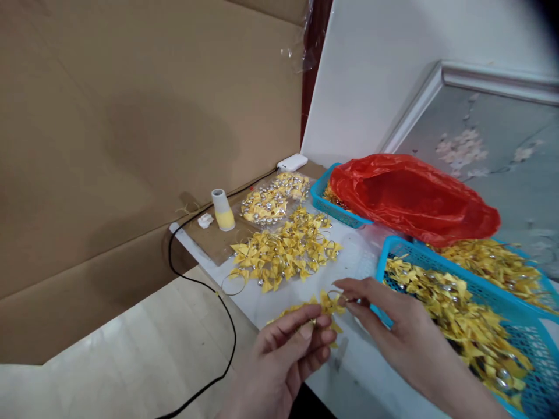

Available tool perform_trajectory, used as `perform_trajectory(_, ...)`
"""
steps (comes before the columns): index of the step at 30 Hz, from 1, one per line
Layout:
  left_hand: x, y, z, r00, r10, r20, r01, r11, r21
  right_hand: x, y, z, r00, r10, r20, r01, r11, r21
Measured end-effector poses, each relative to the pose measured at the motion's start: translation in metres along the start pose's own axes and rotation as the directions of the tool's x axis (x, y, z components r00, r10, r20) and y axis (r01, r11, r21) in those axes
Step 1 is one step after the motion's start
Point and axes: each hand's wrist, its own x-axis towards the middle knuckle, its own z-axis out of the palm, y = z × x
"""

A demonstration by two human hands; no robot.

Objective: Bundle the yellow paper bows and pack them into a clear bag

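The left hand (290, 352) pinched a gold piece (313, 322), the right hand (393, 314) a thin loop (339, 292), a yellow ornament (327, 303) between them; more ornaments (283, 251) lay beyond and in the right-hand basket (539, 349); how many were finished was unclear.

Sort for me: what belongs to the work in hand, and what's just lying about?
Likely in the work: yellow piece between left hand and right hand; loose yellow pile; nearest blue basket of similar pieces.

Probably just lying about: black cable; framed picture; red plastic bag, perhaps packaging.
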Motion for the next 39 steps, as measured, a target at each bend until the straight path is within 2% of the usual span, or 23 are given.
perform_trajectory(4,0.004,-0.003,-0.001,0.999,-0.031,0.011,0.031,0.999,-0.023,-0.008,-0.010,0.015,0.974,-0.221,0.041,0.225,0.968,-0.113)
perform_trajectory(8,0.006,-0.005,-0.002,0.999,-0.054,0.010,0.054,0.998,-0.024,-0.014,-0.013,0.025,0.929,-0.370,0.020,0.359,0.884,-0.299)
perform_trajectory(11,0.006,-0.005,-0.001,0.998,-0.060,-0.027,0.061,0.998,0.004,-0.016,-0.018,0.032,0.896,-0.444,-0.026,0.393,0.817,-0.422)
perform_trajectory(14,0.007,-0.003,-0.001,0.996,-0.081,-0.049,0.082,0.996,0.027,-0.017,-0.023,0.041,0.888,-0.455,-0.065,0.385,0.814,-0.435)
perform_trajectory(18,0.009,0.000,-0.001,0.996,-0.071,-0.059,0.072,0.997,0.025,-0.022,-0.024,0.046,0.904,-0.425,-0.041,0.382,0.847,-0.371)
perform_trajectory(21,0.009,0.004,-0.001,0.997,-0.015,-0.082,0.013,1.000,-0.019,-0.018,-0.015,0.032,0.922,-0.386,0.013,0.374,0.883,-0.283)
perform_trajectory(23,0.008,0.007,-0.001,0.997,0.001,-0.075,-0.003,0.999,-0.036,-0.005,-0.001,0.016,0.968,-0.250,0.021,0.247,0.933,-0.262)
perform_trajectory(24,0.007,0.008,-0.001,0.997,-0.005,-0.071,0.003,0.999,-0.036,0.006,0.008,0.007,0.991,-0.137,-0.011,0.128,0.949,-0.288)
perform_trajectory(25,0.006,0.009,-0.002,0.997,-0.016,-0.070,0.014,0.999,-0.035,0.019,0.017,0.000,0.999,-0.021,-0.027,0.011,0.946,-0.323)
perform_trajectory(26,0.005,0.010,-0.002,0.997,-0.025,-0.072,0.023,0.999,-0.033,0.034,0.027,-0.005,0.996,0.089,0.010,-0.078,0.918,-0.389)
perform_trajectory(27,0.005,0.010,-0.003,0.997,-0.032,-0.076,0.029,0.999,-0.030,0.049,0.036,-0.008,0.992,0.125,0.026,-0.102,0.900,-0.425)
perform_trajectory(30,0.003,0.012,-0.004,0.995,-0.053,-0.079,0.052,0.999,-0.017,0.089,0.061,-0.004,0.983,0.160,0.095,-0.093,0.866,-0.492)
perform_trajectory(32,0.002,0.013,-0.005,0.995,-0.067,-0.072,0.066,0.998,-0.014,0.104,0.071,0.005,0.973,0.184,0.143,-0.081,0.844,-0.530)
perform_trajectory(35,-0.001,0.016,-0.007,0.996,-0.073,-0.058,0.072,0.997,-0.010,0.106,0.078,0.011,0.962,0.219,0.162,-0.091,0.818,-0.568)
perform_trajectory(39,-0.001,0.019,-0.008,0.997,-0.063,-0.049,0.063,0.998,0.004,0.091,0.079,-0.006,0.973,0.205,0.101,-0.117,0.827,-0.550)
